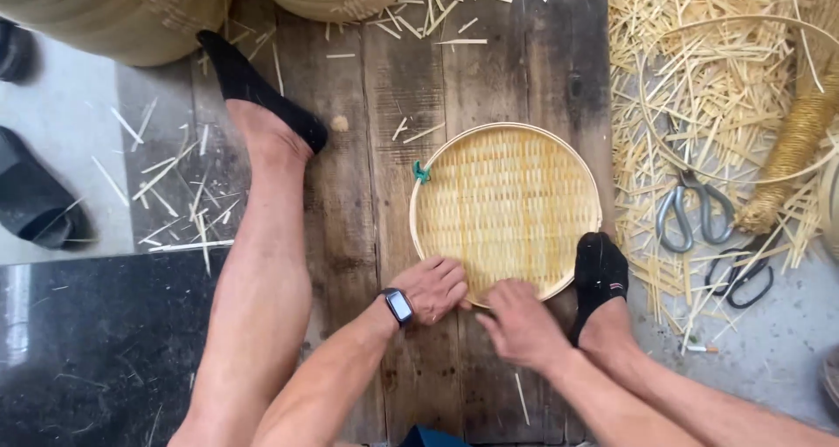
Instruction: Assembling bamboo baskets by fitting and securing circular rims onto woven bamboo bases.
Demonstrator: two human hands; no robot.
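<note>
A round woven bamboo tray (507, 202) lies flat on dark wooden boards. My left hand (433, 288), with a watch on its wrist, presses on the tray's near rim with curled fingers. Beside it, my right hand (521, 325) grips the same near rim. A foot in a black sock (599, 272) rests on the tray's right near edge. A small green tie (421, 173) sits at the tray's left rim.
My other foot in a black sock (253, 89) stretches out to the left. Two pairs of scissors (695, 207) lie among bamboo strips (708, 80) at the right, beside a thin bamboo hoop (664, 145). Large woven baskets (122, 10) stand at the top. Dark shoes (31, 194) sit far left.
</note>
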